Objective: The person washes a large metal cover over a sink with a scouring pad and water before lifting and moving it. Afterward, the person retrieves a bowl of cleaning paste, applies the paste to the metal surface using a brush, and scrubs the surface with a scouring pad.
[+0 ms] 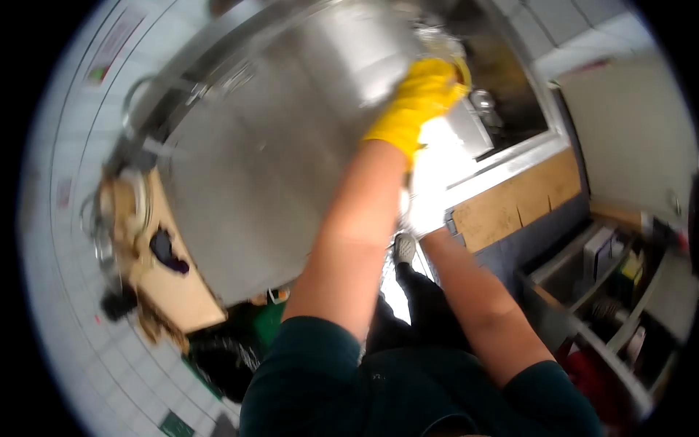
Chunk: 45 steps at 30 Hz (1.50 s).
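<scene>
A yellow rubber glove covers my left hand [426, 91], which is over the right part of a steel work surface [255, 167], at the edge of a sink [510, 87]. Its fingers are curled beside a yellow rounded rim [463, 71]; what they grip is blurred. My right forearm [477, 291] reaches up into strong white glare, and the hand at its end is washed out, so its fingers cannot be made out. A shiny metal object [483, 102] lies in the sink, right of the glove.
At the left, a wooden board [178, 280] carries a dark cloth [167, 251] near pans. Below it is a black bin bag [226, 364]. Cardboard [510, 204] lines the sink's front. An open drawer [582, 277] with boxes stands at the right, below a pale door [630, 131].
</scene>
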Each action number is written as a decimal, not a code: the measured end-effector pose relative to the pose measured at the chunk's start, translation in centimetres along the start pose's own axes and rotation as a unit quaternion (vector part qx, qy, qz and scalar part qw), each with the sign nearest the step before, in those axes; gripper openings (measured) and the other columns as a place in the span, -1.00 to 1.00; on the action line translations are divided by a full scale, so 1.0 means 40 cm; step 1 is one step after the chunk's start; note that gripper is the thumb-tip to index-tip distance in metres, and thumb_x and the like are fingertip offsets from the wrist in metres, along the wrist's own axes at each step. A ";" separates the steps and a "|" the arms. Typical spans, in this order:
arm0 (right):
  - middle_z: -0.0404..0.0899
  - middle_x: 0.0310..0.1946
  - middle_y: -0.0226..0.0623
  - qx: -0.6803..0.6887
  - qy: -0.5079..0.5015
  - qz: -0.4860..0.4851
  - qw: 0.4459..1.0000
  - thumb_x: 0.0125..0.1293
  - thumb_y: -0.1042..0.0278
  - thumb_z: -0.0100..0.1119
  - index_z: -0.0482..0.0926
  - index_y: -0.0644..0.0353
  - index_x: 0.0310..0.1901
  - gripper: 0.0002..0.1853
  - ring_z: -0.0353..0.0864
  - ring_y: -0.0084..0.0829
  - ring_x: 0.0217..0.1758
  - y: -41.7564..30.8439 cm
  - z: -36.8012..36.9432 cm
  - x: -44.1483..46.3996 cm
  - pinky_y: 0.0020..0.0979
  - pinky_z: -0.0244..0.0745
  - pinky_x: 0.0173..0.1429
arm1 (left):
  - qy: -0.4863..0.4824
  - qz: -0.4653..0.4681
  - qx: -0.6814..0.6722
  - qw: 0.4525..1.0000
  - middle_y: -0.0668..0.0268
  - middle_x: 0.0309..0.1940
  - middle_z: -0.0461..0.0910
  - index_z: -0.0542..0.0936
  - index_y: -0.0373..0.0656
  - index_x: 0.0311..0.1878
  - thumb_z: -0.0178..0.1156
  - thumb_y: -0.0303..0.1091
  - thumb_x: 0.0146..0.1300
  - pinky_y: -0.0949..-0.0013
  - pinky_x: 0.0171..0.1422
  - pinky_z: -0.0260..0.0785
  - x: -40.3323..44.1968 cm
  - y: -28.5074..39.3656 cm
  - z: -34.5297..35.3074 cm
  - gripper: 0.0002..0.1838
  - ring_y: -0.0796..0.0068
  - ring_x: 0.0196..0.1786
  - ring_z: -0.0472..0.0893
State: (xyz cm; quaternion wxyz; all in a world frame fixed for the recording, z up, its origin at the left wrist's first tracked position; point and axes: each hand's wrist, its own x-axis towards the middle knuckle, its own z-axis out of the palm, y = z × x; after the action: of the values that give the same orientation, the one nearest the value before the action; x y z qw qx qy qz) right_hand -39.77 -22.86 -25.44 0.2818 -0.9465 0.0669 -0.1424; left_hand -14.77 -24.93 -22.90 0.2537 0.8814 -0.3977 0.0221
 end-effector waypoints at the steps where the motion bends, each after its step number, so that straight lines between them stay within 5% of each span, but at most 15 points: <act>1: 0.20 0.65 0.44 0.032 -0.005 0.009 0.999 0.49 0.14 0.17 0.14 0.43 0.71 -0.12 0.17 0.44 0.72 -0.010 -0.013 0.011 0.19 0.03 0.79 | -0.013 0.001 -0.038 0.999 -0.01 0.62 0.43 0.51 -0.20 0.57 0.06 0.16 0.61 -0.04 0.83 0.01 -0.041 0.041 -0.012 -0.28 -0.07 0.69 0.32; 5: 0.03 0.73 0.40 -0.060 0.061 -0.075 0.994 0.65 0.05 0.07 0.05 0.25 0.76 -0.17 0.04 0.42 0.78 -0.010 -0.004 0.018 0.31 -0.15 0.82 | 0.052 -0.061 -0.094 0.992 -0.07 0.67 0.35 0.44 -0.23 0.62 0.12 0.10 0.61 -0.08 0.86 -0.08 -0.283 0.056 -0.075 -0.27 -0.10 0.74 0.24; 8: -0.06 0.75 0.41 -0.079 0.093 -0.098 0.988 0.52 0.41 0.17 0.01 0.41 0.74 -0.14 -0.06 0.34 0.84 -0.016 0.001 0.010 0.23 -0.19 0.85 | 0.091 -0.110 -0.041 0.989 -0.13 0.66 0.35 0.41 -0.27 0.63 0.19 0.09 0.56 -0.10 0.86 -0.09 -0.487 -0.010 -0.182 -0.22 -0.14 0.74 0.26; 12: 0.01 0.72 0.42 -0.121 0.069 -0.083 0.987 0.55 0.33 0.15 0.08 0.45 0.70 -0.19 -0.03 0.36 0.81 -0.052 -0.010 0.005 0.22 -0.14 0.85 | 0.107 -0.215 0.020 0.971 -0.15 0.65 0.35 0.40 -0.20 0.64 0.26 0.05 0.52 -0.12 0.86 -0.07 -0.781 -0.061 -0.434 -0.23 -0.19 0.75 0.22; 14: 0.04 0.71 0.42 -0.142 0.062 -0.063 0.986 0.57 0.24 0.13 0.13 0.47 0.68 -0.21 0.01 0.39 0.78 -0.048 -0.007 0.013 0.24 -0.11 0.83 | 0.177 -0.305 0.106 0.930 -0.13 0.71 0.26 0.37 -0.19 0.68 0.25 0.09 0.56 -0.15 0.88 -0.14 -1.002 -0.144 -0.448 -0.20 -0.22 0.78 0.13; 16: 0.11 0.68 0.43 -0.146 0.076 -0.076 0.984 0.57 0.20 0.16 0.20 0.47 0.65 -0.22 0.03 0.40 0.77 -0.032 0.001 0.015 0.23 -0.07 0.82 | 0.130 -0.432 0.193 0.872 -0.21 0.67 0.31 0.36 -0.29 0.66 0.29 0.13 0.53 -0.18 0.84 -0.06 -1.236 -0.236 -0.530 -0.14 -0.32 0.72 0.21; 17: 0.11 0.68 0.43 -0.144 0.080 -0.078 0.983 0.56 0.21 0.16 0.19 0.48 0.65 -0.22 0.04 0.41 0.76 -0.032 0.002 0.016 0.23 -0.07 0.82 | 0.175 -0.443 0.231 0.848 -0.23 0.64 0.34 0.37 -0.32 0.64 0.29 0.16 0.53 -0.19 0.82 -0.02 -1.373 -0.295 -0.527 -0.13 -0.30 0.69 0.26; 20: 0.20 0.59 0.45 -0.152 0.103 -0.085 0.979 0.50 0.23 0.20 0.25 0.41 0.60 -0.25 0.22 0.46 0.60 -0.048 -0.010 0.019 0.27 0.08 0.71 | 0.091 -0.491 0.280 0.820 -0.29 0.69 0.23 0.30 -0.37 0.67 0.15 0.31 0.56 -0.23 0.83 -0.11 -1.567 -0.330 -0.512 -0.03 -0.31 0.74 0.18; 23: 0.25 0.45 0.38 -0.111 0.109 -0.065 0.986 0.41 0.23 0.22 0.29 0.29 0.54 -0.28 0.33 0.37 0.37 -0.083 -0.038 0.031 0.26 0.24 0.55 | 0.080 -0.519 0.335 0.782 -0.32 0.70 0.20 0.27 -0.36 0.69 0.10 0.29 0.61 -0.24 0.84 -0.14 -1.478 -0.260 -0.453 -0.06 -0.33 0.74 0.17; 27: 0.28 0.43 0.39 -0.102 0.125 -0.070 0.984 0.40 0.15 0.22 0.32 0.33 0.52 -0.27 0.33 0.37 0.39 -0.061 -0.034 0.031 0.28 0.24 0.54 | 0.073 -0.467 0.276 0.837 -0.39 0.71 0.12 0.17 -0.48 0.71 0.11 0.32 0.56 -0.28 0.85 -0.23 -1.228 -0.142 -0.381 0.06 -0.38 0.78 0.07; 30: 0.13 0.64 0.45 -0.028 0.057 -0.017 0.998 0.56 0.16 0.09 0.14 0.43 0.67 -0.20 0.06 0.40 0.75 -0.035 -0.017 0.016 0.24 -0.09 0.80 | 0.065 -0.426 0.257 0.865 -0.36 0.72 0.12 0.17 -0.44 0.72 0.09 0.31 0.58 -0.29 0.85 -0.24 -1.020 -0.073 -0.301 0.02 -0.38 0.77 0.09; 33: 0.20 0.53 0.38 -0.008 0.046 -0.002 0.999 0.39 0.32 0.14 0.19 0.43 0.61 -0.20 0.24 0.34 0.60 -0.065 -0.067 0.034 0.21 0.06 0.74 | 0.041 -0.366 0.225 0.902 -0.35 0.74 0.10 0.18 -0.41 0.73 0.09 0.35 0.55 -0.30 0.85 -0.27 -0.799 -0.014 -0.232 0.05 -0.37 0.79 0.03; 37: -0.07 0.77 0.35 0.063 0.016 0.058 0.996 0.45 0.24 0.26 0.02 0.38 0.75 -0.04 -0.10 0.30 0.84 -0.019 -0.038 0.005 0.08 -0.21 0.88 | 0.044 -0.281 0.210 0.936 -0.28 0.76 0.09 0.19 -0.36 0.74 0.03 0.40 0.56 -0.31 0.84 -0.28 -0.546 0.030 -0.105 0.05 -0.33 0.80 0.03; 43: -0.12 0.79 0.32 0.114 0.043 0.053 0.991 0.39 0.27 0.31 0.03 0.36 0.75 -0.01 -0.18 0.30 0.86 0.019 -0.017 -0.015 0.10 -0.23 0.88 | -0.027 -0.187 0.125 0.974 -0.15 0.77 0.14 0.25 -0.24 0.75 0.03 0.35 0.59 -0.18 0.88 -0.33 -0.290 0.057 -0.063 -0.04 -0.19 0.82 0.05; 45: -0.15 0.78 0.33 0.140 0.029 0.055 0.988 0.35 0.29 0.35 0.06 0.37 0.74 0.01 -0.22 0.35 0.85 0.008 -0.042 -0.002 0.15 -0.24 0.87 | 0.037 -0.176 0.027 0.983 -0.12 0.74 0.22 0.32 -0.21 0.71 0.08 0.26 0.60 -0.07 0.88 -0.17 -0.313 -0.015 -0.095 -0.13 -0.16 0.79 0.12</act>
State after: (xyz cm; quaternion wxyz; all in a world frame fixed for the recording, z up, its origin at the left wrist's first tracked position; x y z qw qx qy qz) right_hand -40.37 -23.98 -24.31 0.4167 -0.8881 0.1065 -0.1623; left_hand -22.29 -14.20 -22.87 0.2445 0.9426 -0.2264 0.0202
